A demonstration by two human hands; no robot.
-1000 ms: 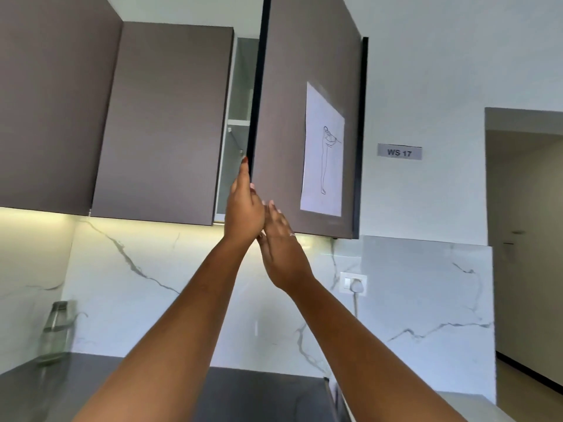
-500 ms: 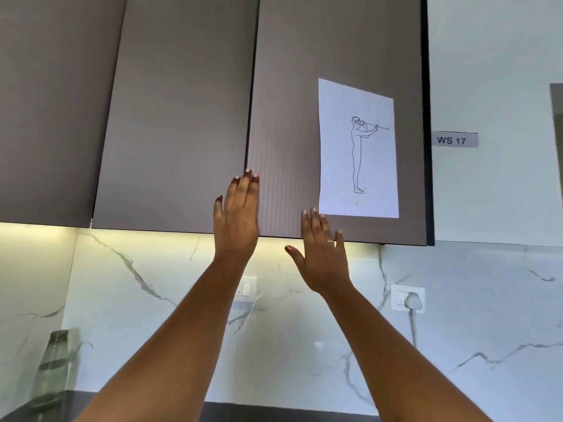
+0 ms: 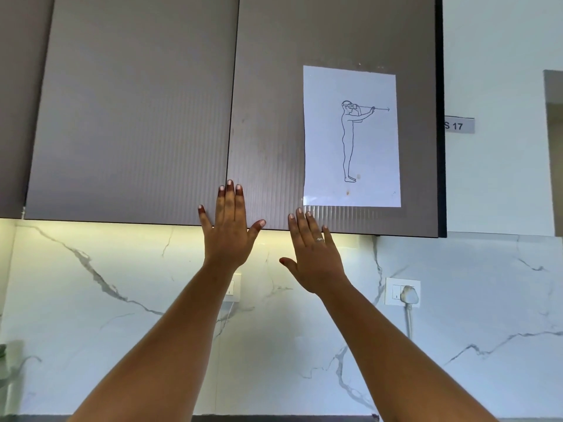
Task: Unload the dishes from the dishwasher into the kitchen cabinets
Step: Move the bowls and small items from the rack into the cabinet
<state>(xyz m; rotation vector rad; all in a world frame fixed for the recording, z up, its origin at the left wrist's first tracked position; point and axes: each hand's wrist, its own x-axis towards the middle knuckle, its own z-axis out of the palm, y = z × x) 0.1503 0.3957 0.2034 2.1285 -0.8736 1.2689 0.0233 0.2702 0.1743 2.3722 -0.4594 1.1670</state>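
cabinet door point(image 3: 274, 117): grey-brown ribbed upper door, shut, its left edge meeting the next door at a thin vertical seam.
neighbouring door point(image 3: 131, 117): directly left of the cabinet door, also shut, the two faces level.
left hand point(image 3: 228, 236): raised at the cabinet door's lower left corner, back of the hand to the camera, holding nothing.
left fingers point(image 3: 230, 196): straight and slightly spread, laid flat on the cabinet door beside the seam, thumb stretched out along its bottom edge.
right hand point(image 3: 313, 254): just below the cabinet door's bottom edge, holding nothing, a ring point(image 3: 319, 238) on one finger.
right fingers point(image 3: 301, 220): straight, tips overlapping the cabinet door's bottom edge; whether they touch it cannot be told.
paper sheet point(image 3: 350, 138): stuck on the cabinet door's right half, with a line drawing of a standing figure, arms stretched forward.
sign point(image 3: 458, 125): on the white wall just right of the cabinet door, showing "S 17".
backsplash point(image 3: 91, 330): white marble with grey veins, below the cabinet door.
socket point(image 3: 402, 292): on the backsplash, under the cabinet door's right part, a white plug in it.
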